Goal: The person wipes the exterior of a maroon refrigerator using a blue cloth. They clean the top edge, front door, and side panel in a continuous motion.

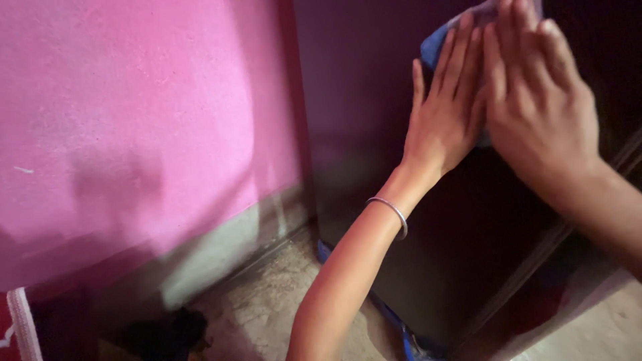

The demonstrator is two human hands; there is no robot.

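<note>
Pink wall (pixel 134 100) (grey base); speckled stone floor (pixel 267 314)

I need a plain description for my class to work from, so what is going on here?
A person presses both hands flat against the dark side panel of a tall cabinet-like appliance. The left hand and the right hand lie side by side on a blue cloth, whose edge shows above the left hand's fingers. A thin metal bangle sits on the left wrist. The appliance stands close to a pink wall, on a pale stone floor.
</note>
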